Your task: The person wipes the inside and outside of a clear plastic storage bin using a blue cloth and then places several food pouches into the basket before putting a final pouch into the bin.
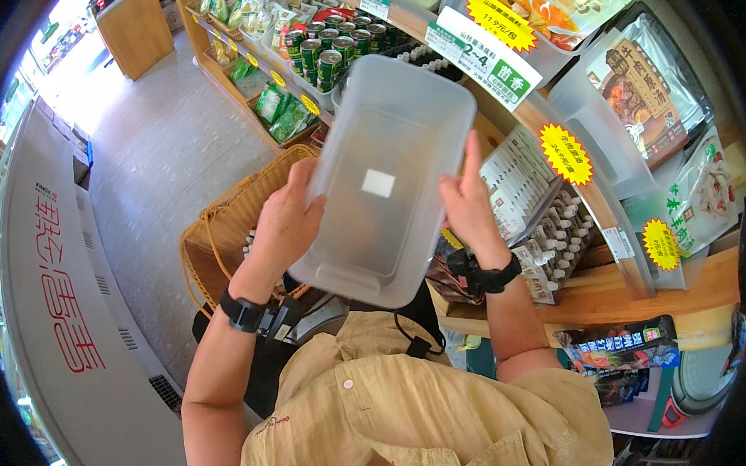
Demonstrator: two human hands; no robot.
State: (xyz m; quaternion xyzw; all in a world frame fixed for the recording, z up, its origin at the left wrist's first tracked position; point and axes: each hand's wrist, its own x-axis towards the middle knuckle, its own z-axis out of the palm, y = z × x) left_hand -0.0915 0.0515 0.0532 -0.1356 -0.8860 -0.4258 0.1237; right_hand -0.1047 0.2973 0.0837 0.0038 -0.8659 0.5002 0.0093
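Both my hands hold a translucent plastic bin (373, 233) in front of my chest, tilted so that its hollow faces me. My left hand (291, 217) grips the bin's left wall, thumb toward me. On the opposite wall, my right hand (471, 203) has its index finger stretched along the side. A small white label (378, 183) sits on the bin's floor, and nothing else shows inside. Behind and below the bin stands a wicker basket (224, 220) with a looped handle, partly hidden by my left arm.
Wooden shelving (594, 311) curves along the right, carrying price tags and packaged food. Several green cans (330, 62) stand on the shelf ahead. Spouted pouches (547, 240) are packed beside my right wrist. A white refrigerated cabinet (38, 318) runs along the left, beside the grey floor (147, 123).
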